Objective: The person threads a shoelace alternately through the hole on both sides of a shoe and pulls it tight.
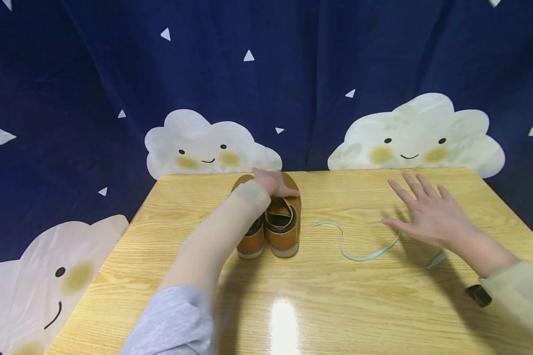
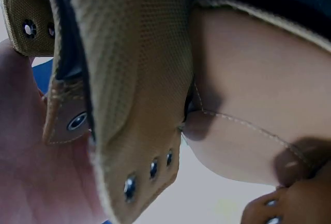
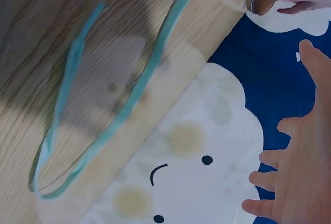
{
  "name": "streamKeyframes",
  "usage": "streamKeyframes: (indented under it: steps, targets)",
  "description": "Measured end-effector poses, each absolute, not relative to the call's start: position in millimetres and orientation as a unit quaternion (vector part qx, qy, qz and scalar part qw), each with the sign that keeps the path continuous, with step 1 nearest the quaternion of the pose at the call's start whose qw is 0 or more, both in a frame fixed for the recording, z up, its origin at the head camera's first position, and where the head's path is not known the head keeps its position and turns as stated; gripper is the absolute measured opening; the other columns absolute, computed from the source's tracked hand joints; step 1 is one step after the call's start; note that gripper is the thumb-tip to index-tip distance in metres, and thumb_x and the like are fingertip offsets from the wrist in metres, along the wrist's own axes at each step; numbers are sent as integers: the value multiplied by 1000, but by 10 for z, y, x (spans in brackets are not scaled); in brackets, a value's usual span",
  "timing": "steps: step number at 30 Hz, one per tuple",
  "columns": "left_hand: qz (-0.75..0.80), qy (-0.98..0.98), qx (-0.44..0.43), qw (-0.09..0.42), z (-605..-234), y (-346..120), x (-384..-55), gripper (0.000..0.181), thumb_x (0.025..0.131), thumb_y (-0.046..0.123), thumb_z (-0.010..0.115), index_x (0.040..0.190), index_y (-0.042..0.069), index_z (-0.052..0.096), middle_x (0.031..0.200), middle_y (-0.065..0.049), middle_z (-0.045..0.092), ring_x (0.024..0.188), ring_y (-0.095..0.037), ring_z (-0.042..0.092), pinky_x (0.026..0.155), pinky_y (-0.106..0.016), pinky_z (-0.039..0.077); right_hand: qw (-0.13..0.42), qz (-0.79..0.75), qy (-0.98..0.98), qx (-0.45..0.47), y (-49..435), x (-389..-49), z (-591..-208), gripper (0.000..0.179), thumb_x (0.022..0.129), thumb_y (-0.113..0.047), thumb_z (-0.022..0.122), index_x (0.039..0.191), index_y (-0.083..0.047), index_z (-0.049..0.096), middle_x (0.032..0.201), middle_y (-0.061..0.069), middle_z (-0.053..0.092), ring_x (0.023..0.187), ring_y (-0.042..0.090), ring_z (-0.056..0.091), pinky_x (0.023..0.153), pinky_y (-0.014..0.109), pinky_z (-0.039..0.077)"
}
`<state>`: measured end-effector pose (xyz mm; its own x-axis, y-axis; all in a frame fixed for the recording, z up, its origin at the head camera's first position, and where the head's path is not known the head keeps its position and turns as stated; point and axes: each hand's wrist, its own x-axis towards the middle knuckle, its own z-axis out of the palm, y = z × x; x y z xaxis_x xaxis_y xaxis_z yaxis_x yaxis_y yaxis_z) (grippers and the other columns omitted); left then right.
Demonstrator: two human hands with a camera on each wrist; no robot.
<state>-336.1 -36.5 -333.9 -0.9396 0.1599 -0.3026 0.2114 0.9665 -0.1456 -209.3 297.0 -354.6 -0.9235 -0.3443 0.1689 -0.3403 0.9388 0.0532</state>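
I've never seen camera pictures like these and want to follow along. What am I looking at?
There is no machine here: a person works with two bare hands. The wide picture comes from a camera on the head, looking forward and down; the other two come from cameras on the wrists.

On the wooden table stands a pair of brown shoes, heels toward the wearer. A light turquoise shoelace lies to their right. The left hand is on the shoes, though its grip is partly hidden. The right hand is spread above the lace, holding nothing. The left-wrist close-up shows metal eyelets with no lace through them. Behind the table hangs a dark blue curtain with smiling clouds.
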Motion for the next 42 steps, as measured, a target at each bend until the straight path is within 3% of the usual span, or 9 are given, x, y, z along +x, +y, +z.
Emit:
streamKeyframes:
  steps: [10,14,18,25,31,42]
  targets:
    - [-43,981,63,177,-3331,-293,-3336,90,79,75,54,145,15,41,142,-6,48,125,-25,46,104,-42,33,85,-14,-983,165,3107,-2060,-3549,98,87,-68,53,156,-9,17,158,24,12,136,52,20,99,70,18]
    - [0,977,75,200,-3319,-275,-3334,96,80,70,60,150,12,31,145,-8,45,125,-25,47,101,-38,38,103,-9,-980,169,3133,-2037,-3568,95,86,-68,56,153,-7,27,149,27,29,128,51,35,95,68,28]
    - [20,970,110,215,-3314,-206,-3354,103,80,65,64,155,11,18,152,-7,36,132,-23,41,104,-37,35,128,-1,-976,174,3142,-2030,-3576,90,84,-66,60,145,-5,38,133,27,46,112,47,49,81,64,40]
    - [19,952,190,240,-3344,34,-3431,112,80,56,71,156,6,6,154,-11,31,138,-21,34,108,-30,29,124,-3,-977,172,3158,-2058,-3537,89,83,-66,60,143,-4,40,129,27,49,109,45,51,78,62,42]
    - [-1,946,232,228,-3242,165,-3273,99,80,51,75,150,5,22,145,-12,44,128,-20,45,101,-27,36,120,-5,-975,188,3193,-2139,-3519,91,82,-64,64,143,-1,40,127,29,49,107,47,52,76,62,44]
    - [-49,916,309,251,-3277,410,-3126,85,79,47,77,141,11,33,130,-3,51,115,-15,50,90,-24,40,60,-8,-981,185,3235,-2390,-3483,97,82,-72,58,145,-1,37,136,29,44,116,50,46,84,65,40]
